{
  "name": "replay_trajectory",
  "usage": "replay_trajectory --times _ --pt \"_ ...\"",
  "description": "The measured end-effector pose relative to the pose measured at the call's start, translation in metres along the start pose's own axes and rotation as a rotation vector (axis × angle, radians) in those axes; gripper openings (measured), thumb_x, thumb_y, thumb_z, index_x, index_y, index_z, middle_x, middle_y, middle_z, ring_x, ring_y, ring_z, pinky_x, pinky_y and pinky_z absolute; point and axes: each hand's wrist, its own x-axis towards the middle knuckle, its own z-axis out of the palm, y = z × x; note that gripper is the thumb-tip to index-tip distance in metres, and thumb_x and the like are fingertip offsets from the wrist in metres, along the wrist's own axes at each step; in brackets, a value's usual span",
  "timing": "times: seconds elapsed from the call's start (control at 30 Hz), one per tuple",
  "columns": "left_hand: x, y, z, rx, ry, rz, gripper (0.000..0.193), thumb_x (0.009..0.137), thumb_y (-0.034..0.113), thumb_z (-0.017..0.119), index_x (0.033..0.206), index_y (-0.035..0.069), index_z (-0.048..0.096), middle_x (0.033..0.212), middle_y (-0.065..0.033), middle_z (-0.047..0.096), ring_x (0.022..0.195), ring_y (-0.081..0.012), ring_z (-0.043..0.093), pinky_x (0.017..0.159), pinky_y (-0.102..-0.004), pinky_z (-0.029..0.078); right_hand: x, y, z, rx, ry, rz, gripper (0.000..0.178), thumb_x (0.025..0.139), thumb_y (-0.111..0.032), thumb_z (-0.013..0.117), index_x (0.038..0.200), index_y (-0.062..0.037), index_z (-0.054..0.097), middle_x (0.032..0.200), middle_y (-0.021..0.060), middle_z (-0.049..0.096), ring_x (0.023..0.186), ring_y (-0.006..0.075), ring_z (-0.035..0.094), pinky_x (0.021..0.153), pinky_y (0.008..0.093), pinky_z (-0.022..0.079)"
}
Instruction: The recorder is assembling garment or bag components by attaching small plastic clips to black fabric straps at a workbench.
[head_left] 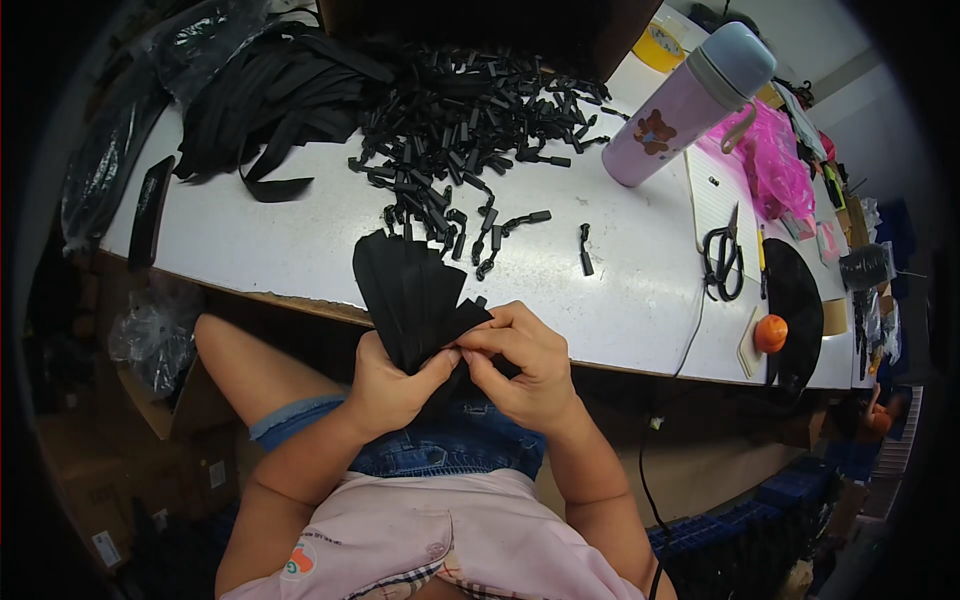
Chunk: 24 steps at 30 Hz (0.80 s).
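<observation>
A fanned bundle of black fabric strips point(405, 290) rises above the table's front edge, gathered at its lower end. My left hand point(395, 390) is closed around that lower end, thumb pressed on it. Close beside it, my right hand point(525, 365) pinches one strip that splays toward the right, its fingertips meeting the left thumb. Whether anything small sits between the fingertips is hidden. Just beyond the bundle, a large heap of black zipper sliders with long pull tabs point(450, 130) spreads over the white table point(330, 230). One loose slider point(586, 250) lies apart, to the right.
More black strips point(280, 90) lie at the back left, near clear plastic bags point(115, 150) and a dark flat phone-like object point(150, 212). On the right are a lilac bottle point(680, 110), black-handled scissors point(725, 255), a notebook point(715, 195), an orange round object point(770, 334) and a pink bag point(770, 165).
</observation>
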Motion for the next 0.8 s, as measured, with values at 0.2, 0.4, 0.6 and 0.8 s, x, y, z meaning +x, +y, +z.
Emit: replay_trajectory --times 0.2,0.4,0.6,0.8 --pt "-0.002 0.003 0.003 -0.132 0.059 0.022 0.014 0.074 0.001 0.059 0.087 0.001 0.057 0.084 -0.003 0.058 0.074 -0.0076 0.053 0.066 -0.0204 0.043 -0.005 -0.004 0.011 0.241 0.054 0.155 0.012 0.07 0.004 0.059 0.081 0.0002 0.059 0.076 0.0065 0.053 0.061 0.0093 0.052 0.051 0.0191 0.042" --pt "-0.005 0.004 0.008 -0.136 0.107 0.105 0.015 0.074 0.002 0.059 0.09 0.001 0.057 0.084 -0.003 0.057 0.076 -0.0087 0.053 0.069 -0.021 0.042 -0.019 -0.004 0.028 0.446 0.229 0.263 0.008 0.075 0.002 0.057 0.082 0.0033 0.054 0.077 0.0055 0.052 0.061 0.0054 0.05 0.052 0.0162 0.04" --pt "-0.002 0.009 -0.003 -0.228 0.012 -0.013 0.017 0.075 0.004 0.059 0.091 0.0 0.057 0.086 -0.0042 0.058 0.081 -0.0094 0.053 0.072 -0.0229 0.042 -0.015 0.001 0.02 0.811 0.154 0.4 0.004 0.076 0.001 0.056 0.078 0.0013 0.053 0.073 0.0018 0.051 0.055 0.0032 0.043 0.047 0.0149 0.034" --pt "-0.002 0.013 -0.006 -0.248 -0.076 -0.112 0.018 0.075 0.005 0.058 0.092 0.0 0.057 0.085 -0.0036 0.058 0.076 -0.008 0.053 0.066 -0.0208 0.043 -0.012 0.001 0.004 1.08 -0.122 0.743 0.005 0.075 0.001 0.056 0.078 0.001 0.052 0.068 -0.0009 0.05 0.057 0.002 0.041 0.05 0.0147 0.033"
